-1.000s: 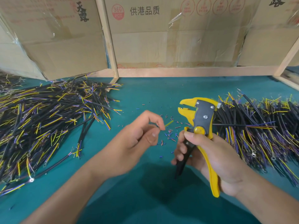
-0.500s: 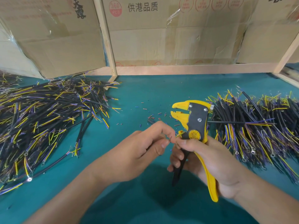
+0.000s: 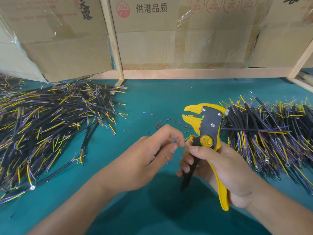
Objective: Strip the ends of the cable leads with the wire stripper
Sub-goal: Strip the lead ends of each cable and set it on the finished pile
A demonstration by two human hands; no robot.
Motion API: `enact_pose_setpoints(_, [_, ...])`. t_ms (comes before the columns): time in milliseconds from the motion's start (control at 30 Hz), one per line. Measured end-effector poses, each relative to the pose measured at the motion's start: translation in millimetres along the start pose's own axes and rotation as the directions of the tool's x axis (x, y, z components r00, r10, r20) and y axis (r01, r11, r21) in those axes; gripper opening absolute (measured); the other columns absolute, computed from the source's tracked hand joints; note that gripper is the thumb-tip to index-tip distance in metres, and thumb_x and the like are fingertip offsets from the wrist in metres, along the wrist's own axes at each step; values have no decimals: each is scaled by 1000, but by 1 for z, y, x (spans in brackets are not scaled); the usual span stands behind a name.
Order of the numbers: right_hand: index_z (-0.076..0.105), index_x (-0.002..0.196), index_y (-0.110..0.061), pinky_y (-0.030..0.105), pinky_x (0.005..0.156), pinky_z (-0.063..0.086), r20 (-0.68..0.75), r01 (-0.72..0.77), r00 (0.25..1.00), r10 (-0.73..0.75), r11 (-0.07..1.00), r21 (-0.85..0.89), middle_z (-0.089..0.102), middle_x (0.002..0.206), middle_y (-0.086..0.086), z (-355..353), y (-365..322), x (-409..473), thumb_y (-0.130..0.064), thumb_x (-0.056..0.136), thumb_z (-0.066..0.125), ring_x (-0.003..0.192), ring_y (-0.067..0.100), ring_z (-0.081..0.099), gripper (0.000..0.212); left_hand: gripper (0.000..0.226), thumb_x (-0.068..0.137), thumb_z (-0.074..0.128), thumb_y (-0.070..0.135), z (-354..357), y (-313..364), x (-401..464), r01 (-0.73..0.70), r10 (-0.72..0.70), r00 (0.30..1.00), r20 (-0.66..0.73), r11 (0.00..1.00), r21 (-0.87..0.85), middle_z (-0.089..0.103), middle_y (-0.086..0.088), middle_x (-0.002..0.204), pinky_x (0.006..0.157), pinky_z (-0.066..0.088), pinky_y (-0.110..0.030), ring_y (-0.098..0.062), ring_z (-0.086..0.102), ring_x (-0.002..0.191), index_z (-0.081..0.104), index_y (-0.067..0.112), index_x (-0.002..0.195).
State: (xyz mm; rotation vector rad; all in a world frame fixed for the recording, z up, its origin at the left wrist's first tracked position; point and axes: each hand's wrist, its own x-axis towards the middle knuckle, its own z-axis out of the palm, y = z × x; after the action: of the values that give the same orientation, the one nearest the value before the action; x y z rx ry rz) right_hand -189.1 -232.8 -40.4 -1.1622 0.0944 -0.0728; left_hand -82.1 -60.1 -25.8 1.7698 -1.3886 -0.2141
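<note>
My right hand (image 3: 218, 168) grips the yellow and black wire stripper (image 3: 207, 131) by its handles, jaws up and pointing left, slightly apart. My left hand (image 3: 152, 156) pinches the thin leads of a cable (image 3: 185, 138) between thumb and forefinger, just left of the stripper's pivot; a short yellow-green lead tip shows between the two hands. The rest of that cable is hidden inside my left hand. The lead tip lies below the jaws, not between them.
A big heap of black cables with yellow and purple leads (image 3: 50, 126) covers the left of the teal table (image 3: 152, 99). Another heap (image 3: 271, 136) lies at the right, behind the stripper. Small insulation offcuts (image 3: 167, 120) are scattered mid-table. Cardboard boxes (image 3: 177, 39) and a wooden frame close the back.
My left hand moved right and toward me until its fingertips met my right hand's. The stripper came down and nearer with it, and its jaws stay apart.
</note>
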Motion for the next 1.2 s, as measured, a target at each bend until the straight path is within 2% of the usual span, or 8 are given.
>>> enact_pose_setpoints(167, [70,81,-11,47,72,57,-2,20,1000,-20,1000,-19,51,69,11,2,2,-1,-12,82,64,66,30,55,6,12,105,35,41,4,1,-1,14,-14,1000,9,1000,12,44,-3,70,57,39,-46,-30,38,63,44,44,112])
enact_pose_setpoints(467, [67,86,-5,47,72,57,-14,15,1000,-15,1000,-13,50,70,13,0,1,1,-15,84,64,66,29,55,10,15,105,34,41,5,1,0,34,-34,999,37,999,3,51,-5,72,58,41,-49,-34,42,63,44,36,114])
enact_pose_setpoints(600, [69,83,-9,45,70,57,-32,19,999,-20,999,-26,50,70,13,0,1,0,-14,83,64,66,30,54,7,12,105,35,39,5,1,-1,17,-17,1000,0,999,37,44,0,70,54,37,-41,-25,36,60,44,39,113])
enact_pose_setpoints(767, [68,79,-12,44,70,57,-66,44,997,-48,997,-58,49,70,12,1,1,1,-12,80,62,65,28,54,7,9,104,36,37,6,2,-1,-8,12,998,-58,997,71,43,-4,67,53,34,-37,-22,33,59,43,39,110])
enact_pose_setpoints(933, [61,79,-8,43,69,57,-87,50,995,-51,999,-11,47,71,12,-6,-6,2,-4,91,55,65,28,52,14,8,103,38,37,-14,-1,0,1,-11,980,-199,999,-47,35,-5,67,49,26,-24,-17,26,55,45,37,108])
enact_pose_setpoints(1000, [64,81,-7,43,68,57,-71,29,997,-28,1000,12,49,70,12,-3,-8,2,-12,87,60,64,28,52,9,9,103,38,37,-14,0,-1,-15,4,986,-167,998,-67,35,-4,68,51,28,-22,-17,27,56,45,35,109])
enact_pose_setpoints(1100, [69,82,-5,46,69,57,-30,-40,999,41,999,33,51,69,13,1,-5,0,-25,82,66,64,28,54,21,10,104,37,38,-6,2,-2,-18,15,998,-64,998,-52,38,-3,69,54,33,-33,-25,32,61,44,36,110])
enact_pose_setpoints(1200, [69,85,-3,49,72,57,0,-53,999,53,998,38,51,70,14,3,-2,-1,-24,84,66,65,30,54,21,10,104,35,37,-2,3,-1,-11,11,1000,12,1000,-22,46,-4,71,59,39,-33,-27,38,64,43,37,110])
